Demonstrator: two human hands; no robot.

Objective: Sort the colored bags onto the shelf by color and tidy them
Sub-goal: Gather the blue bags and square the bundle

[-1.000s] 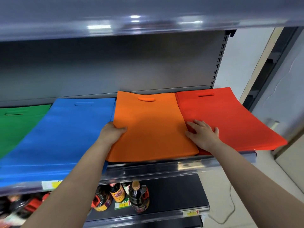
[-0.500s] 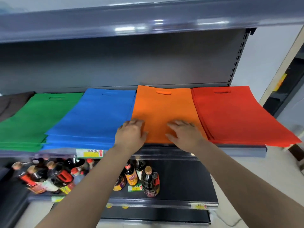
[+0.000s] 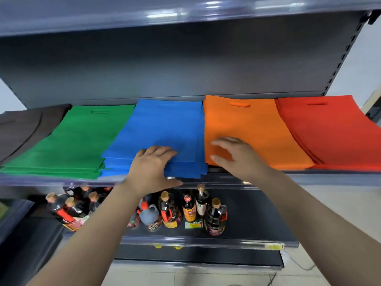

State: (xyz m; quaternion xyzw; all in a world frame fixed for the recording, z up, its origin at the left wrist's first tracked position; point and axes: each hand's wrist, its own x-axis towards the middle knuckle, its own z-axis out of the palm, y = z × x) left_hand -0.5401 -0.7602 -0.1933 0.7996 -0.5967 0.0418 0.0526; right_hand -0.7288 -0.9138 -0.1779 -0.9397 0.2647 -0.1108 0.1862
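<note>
Flat bags lie in stacks by color along the shelf (image 3: 334, 178): dark grey bags (image 3: 24, 129) at far left, then green bags (image 3: 82, 139), blue bags (image 3: 167, 126), orange bags (image 3: 249, 129) and red bags (image 3: 329, 131). The blue stack's front edges are fanned and uneven. My left hand (image 3: 150, 168) rests on the front edge of the blue stack, fingers laid on top and thumb stretched along the shelf rail. My right hand (image 3: 237, 155) hovers over the front left corner of the orange stack, fingers loosely bent, holding nothing.
An upper shelf (image 3: 185, 15) overhangs the bags. On the lower shelf (image 3: 247, 242) stand several dark sauce bottles (image 3: 171, 211) right under my arms. A pale floor shows at the bottom right, and a wall lies beyond the shelf's right upright.
Both hands have shifted left: the left went from the orange stack's edge to the blue stack's front, and the right left the red stack for the orange stack's left corner. The view panned left.
</note>
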